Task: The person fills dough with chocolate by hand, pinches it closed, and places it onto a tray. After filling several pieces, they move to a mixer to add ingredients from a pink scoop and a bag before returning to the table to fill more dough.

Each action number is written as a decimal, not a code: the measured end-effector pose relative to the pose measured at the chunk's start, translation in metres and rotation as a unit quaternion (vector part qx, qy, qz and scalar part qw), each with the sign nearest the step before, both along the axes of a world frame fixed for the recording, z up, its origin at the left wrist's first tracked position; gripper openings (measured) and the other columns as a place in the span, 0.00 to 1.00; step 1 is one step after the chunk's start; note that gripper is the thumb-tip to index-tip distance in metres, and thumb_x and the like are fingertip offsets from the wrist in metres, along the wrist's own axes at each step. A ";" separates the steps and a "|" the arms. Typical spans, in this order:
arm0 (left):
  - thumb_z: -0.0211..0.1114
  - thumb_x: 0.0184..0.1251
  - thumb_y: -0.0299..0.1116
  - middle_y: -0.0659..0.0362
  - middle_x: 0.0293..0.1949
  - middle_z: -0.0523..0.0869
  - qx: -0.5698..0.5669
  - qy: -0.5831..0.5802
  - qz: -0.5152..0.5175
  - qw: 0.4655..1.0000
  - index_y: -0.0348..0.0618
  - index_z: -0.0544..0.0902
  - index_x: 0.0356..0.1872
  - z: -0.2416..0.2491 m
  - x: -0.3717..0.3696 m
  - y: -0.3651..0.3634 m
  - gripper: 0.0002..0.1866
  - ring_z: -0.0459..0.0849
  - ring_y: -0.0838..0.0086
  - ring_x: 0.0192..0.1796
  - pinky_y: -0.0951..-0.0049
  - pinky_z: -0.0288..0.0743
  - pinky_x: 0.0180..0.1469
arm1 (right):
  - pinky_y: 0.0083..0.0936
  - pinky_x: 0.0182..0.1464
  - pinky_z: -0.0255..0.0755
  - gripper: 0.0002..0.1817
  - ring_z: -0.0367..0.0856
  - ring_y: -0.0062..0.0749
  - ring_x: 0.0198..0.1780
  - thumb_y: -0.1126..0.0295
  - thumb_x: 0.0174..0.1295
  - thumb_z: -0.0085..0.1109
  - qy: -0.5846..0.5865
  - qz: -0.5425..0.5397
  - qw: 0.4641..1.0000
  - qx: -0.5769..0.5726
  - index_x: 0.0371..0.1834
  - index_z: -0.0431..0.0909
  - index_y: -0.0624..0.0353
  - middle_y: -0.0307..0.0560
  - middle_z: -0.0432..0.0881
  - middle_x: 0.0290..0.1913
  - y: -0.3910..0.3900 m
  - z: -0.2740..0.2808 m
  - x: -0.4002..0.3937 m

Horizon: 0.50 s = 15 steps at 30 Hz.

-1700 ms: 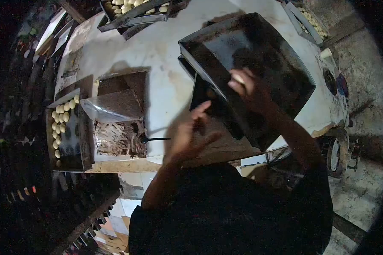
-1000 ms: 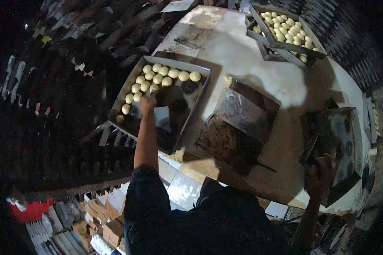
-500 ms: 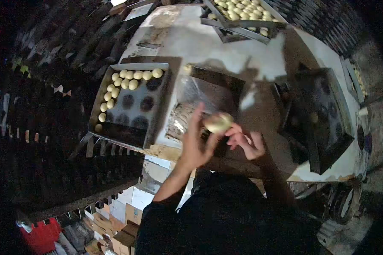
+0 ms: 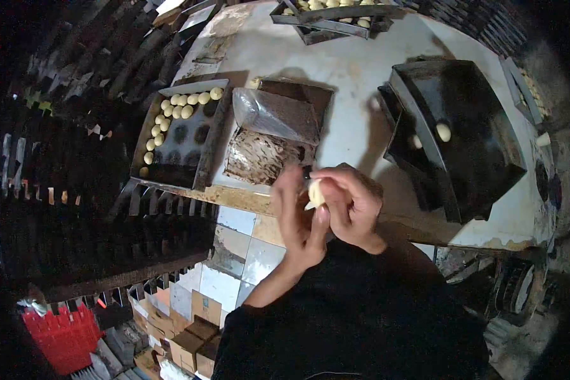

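A pale piece of dough (image 4: 316, 193) is held between my two hands, above the table's front edge. My right hand (image 4: 353, 201) has its fingers wrapped round the dough's right side. My left hand (image 4: 296, 212) touches the dough from the left with its thumb, its fingers blurred by motion. Just beyond the hands lies a block of dark brown, streaked filling (image 4: 259, 156), partly covered by clear plastic (image 4: 278, 114). On the left, a metal tray (image 4: 220, 118) holds several round dough balls (image 4: 187, 112) along its back and left side.
Dark trays (image 4: 481, 120) are stacked at the right, with a dough ball (image 4: 443, 132) in the top one. More trays of dough balls (image 4: 331, 30) stand at the far edge. Cardboard boxes (image 4: 185, 347) and a red crate (image 4: 63, 335) are on the floor, lower left.
The view has shifted. My right hand has closed in on the dough, which now appears smaller and edge-on between both hands. The filling and plastic are less hidden by shadow.
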<state>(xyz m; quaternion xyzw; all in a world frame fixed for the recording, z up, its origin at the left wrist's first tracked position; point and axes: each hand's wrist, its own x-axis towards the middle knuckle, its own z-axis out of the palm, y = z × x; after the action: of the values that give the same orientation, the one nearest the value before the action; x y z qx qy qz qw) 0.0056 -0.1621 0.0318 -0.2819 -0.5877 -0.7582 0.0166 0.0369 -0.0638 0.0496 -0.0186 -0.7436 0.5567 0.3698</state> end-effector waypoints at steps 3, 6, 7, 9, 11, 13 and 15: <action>0.47 0.75 0.46 0.36 0.66 0.63 -0.108 0.095 -0.140 0.980 0.27 0.67 0.62 -0.007 -0.015 -0.035 0.29 0.61 0.53 0.70 0.59 0.59 0.66 | 0.29 0.26 0.68 0.07 0.77 0.42 0.23 0.69 0.61 0.58 0.077 -0.065 0.989 0.110 0.35 0.79 0.62 0.54 0.74 0.24 -0.030 -0.018 -0.013; 0.50 0.76 0.38 0.61 0.39 0.82 -0.167 -0.115 -0.036 0.979 0.32 0.78 0.45 -0.007 -0.004 -0.083 0.17 0.74 0.80 0.41 0.78 0.68 0.45 | 0.35 0.29 0.68 0.06 0.76 0.48 0.25 0.70 0.62 0.55 -0.026 0.024 0.998 0.050 0.34 0.77 0.62 0.55 0.72 0.23 -0.062 -0.042 -0.031; 0.54 0.75 0.33 0.62 0.39 0.82 -0.163 -0.128 -0.012 0.978 0.31 0.78 0.46 -0.007 -0.003 -0.101 0.13 0.74 0.83 0.41 0.81 0.68 0.45 | 0.38 0.34 0.69 0.08 0.75 0.50 0.28 0.67 0.66 0.52 -0.018 0.032 0.995 0.091 0.37 0.76 0.61 0.56 0.74 0.26 -0.075 -0.051 -0.039; 0.56 0.74 0.36 0.58 0.38 0.84 -0.028 -0.293 -0.010 0.956 0.30 0.79 0.45 -0.018 -0.004 -0.141 0.16 0.79 0.78 0.41 0.78 0.73 0.44 | 0.44 0.48 0.67 0.14 0.73 0.55 0.39 0.62 0.70 0.45 -0.005 0.021 0.985 0.171 0.46 0.72 0.61 0.59 0.74 0.36 -0.109 -0.063 -0.047; 0.56 0.73 0.39 0.54 0.43 0.83 0.045 -0.390 0.015 0.920 0.28 0.78 0.48 -0.037 -0.003 -0.174 0.19 0.82 0.71 0.44 0.73 0.76 0.48 | 0.48 0.57 0.62 0.16 0.70 0.56 0.50 0.61 0.70 0.44 -0.039 0.014 0.988 0.148 0.51 0.70 0.61 0.62 0.72 0.45 -0.142 -0.065 -0.044; 0.54 0.74 0.40 0.53 0.44 0.83 0.031 -0.406 -0.026 0.913 0.30 0.78 0.48 -0.071 0.006 -0.202 0.19 0.82 0.72 0.43 0.71 0.75 0.49 | 0.45 0.55 0.64 0.16 0.70 0.54 0.51 0.61 0.70 0.44 -0.090 0.080 0.986 0.112 0.48 0.72 0.61 0.59 0.71 0.47 -0.170 -0.081 -0.031; 0.53 0.74 0.38 0.53 0.43 0.84 0.072 -0.448 -0.111 0.884 0.32 0.77 0.49 -0.081 0.022 -0.217 0.17 0.83 0.73 0.45 0.72 0.77 0.47 | 0.41 0.52 0.67 0.17 0.73 0.53 0.47 0.58 0.70 0.44 -0.098 0.107 0.984 0.106 0.45 0.74 0.61 0.58 0.73 0.42 -0.183 -0.099 -0.022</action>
<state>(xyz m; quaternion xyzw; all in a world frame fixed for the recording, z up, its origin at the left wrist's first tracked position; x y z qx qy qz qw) 0.0279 -0.3794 -0.0496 0.0267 -0.4411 -0.8409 -0.3126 0.0150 -0.2467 -0.0495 0.0460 -0.8290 0.5062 0.2331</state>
